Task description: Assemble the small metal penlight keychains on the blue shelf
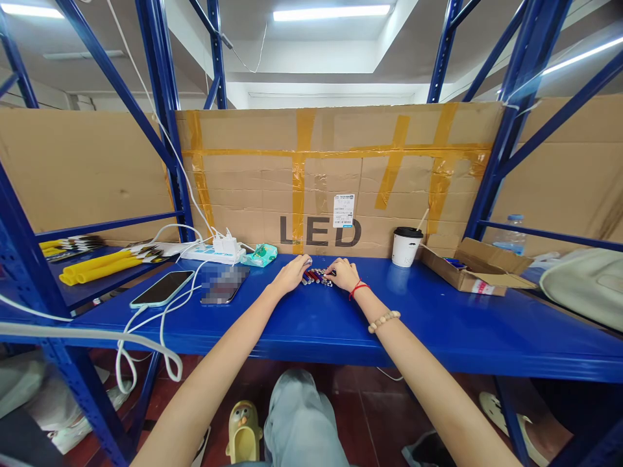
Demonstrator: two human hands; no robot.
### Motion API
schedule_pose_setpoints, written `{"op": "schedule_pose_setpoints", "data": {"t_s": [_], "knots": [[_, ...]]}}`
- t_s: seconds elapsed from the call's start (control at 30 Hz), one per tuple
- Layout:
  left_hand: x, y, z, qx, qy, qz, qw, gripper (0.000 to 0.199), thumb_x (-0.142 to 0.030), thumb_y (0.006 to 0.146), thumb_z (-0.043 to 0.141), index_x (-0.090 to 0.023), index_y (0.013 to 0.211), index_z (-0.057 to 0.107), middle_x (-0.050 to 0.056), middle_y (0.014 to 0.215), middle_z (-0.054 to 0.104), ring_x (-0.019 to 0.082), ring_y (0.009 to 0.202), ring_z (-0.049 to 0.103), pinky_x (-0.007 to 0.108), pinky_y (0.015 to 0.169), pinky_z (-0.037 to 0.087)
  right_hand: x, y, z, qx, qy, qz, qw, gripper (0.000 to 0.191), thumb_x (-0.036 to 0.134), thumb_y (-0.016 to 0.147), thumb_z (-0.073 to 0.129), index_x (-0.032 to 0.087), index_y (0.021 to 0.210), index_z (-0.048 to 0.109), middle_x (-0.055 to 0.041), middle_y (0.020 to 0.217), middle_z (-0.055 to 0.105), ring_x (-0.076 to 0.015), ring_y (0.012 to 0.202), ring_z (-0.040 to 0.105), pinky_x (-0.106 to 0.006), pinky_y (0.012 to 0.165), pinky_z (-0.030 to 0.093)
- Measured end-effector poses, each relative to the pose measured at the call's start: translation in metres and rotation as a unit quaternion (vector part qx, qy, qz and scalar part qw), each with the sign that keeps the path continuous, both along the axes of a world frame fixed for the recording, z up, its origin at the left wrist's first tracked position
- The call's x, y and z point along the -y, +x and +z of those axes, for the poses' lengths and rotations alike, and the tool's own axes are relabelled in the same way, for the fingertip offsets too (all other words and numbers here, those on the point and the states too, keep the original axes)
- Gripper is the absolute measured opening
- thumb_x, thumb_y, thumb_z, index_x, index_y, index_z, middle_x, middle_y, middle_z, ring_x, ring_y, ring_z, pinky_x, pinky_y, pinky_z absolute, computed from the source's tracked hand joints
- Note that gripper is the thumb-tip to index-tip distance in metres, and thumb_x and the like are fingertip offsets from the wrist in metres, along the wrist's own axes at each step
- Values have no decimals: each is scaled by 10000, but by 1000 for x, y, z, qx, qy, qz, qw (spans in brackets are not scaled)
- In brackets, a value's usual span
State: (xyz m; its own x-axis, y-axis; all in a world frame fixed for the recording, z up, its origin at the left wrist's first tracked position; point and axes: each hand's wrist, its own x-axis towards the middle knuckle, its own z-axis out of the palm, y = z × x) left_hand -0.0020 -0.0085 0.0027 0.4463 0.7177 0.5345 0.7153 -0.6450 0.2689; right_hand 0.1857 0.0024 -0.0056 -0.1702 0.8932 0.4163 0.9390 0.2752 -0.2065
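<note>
Several small red, dark and silver pieces [315, 277] lie in a row on the blue shelf top, between my two hands. My left hand [293, 274] rests at the left end of the row, its fingers bent together around something small and shiny that I cannot make out. At the right end, my right hand [344, 274] has its thumb and fingertips pinched at the silver ends of the pieces; what they hold is too small to name. A red string and a beaded bracelet circle my right wrist and forearm.
Left of my hands lie two phones [163, 288], white cables, a power strip [209, 253] and a green packet [261, 255]. A lidded cup [405, 246] and an open cardboard box [457, 275] stand on the right. Cardboard [243, 188] closes off the back.
</note>
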Motion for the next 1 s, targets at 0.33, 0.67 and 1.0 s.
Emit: {"op": "schedule_pose_setpoints", "data": {"t_s": [0.33,0.67,1.0], "knots": [[10,3,6,8,-29,18,999,208,-340,936,295,-208,871,442,30,956,580,172,881,557,257,727,409,10,-4,10,-53,99,30,993,92,249,813,598,218,817,685,-38,946,635,-198,934,519,-346,792,348],[12,4,6,19,-54,13,998,291,-329,941,269,-214,1137,452,75,1159,573,236,1084,534,317,840,431,30,-34,24,-128,243,193,942,87,224,820,592,190,823,672,-26,875,675,-172,862,559,-296,748,386],[14,6,8,12,-59,38,997,261,-356,940,259,-203,1007,460,82,963,619,228,891,599,309,741,444,37,-31,26,-155,219,137,954,163,261,842,535,184,835,679,-27,885,665,-145,839,564,-242,746,434]]}}
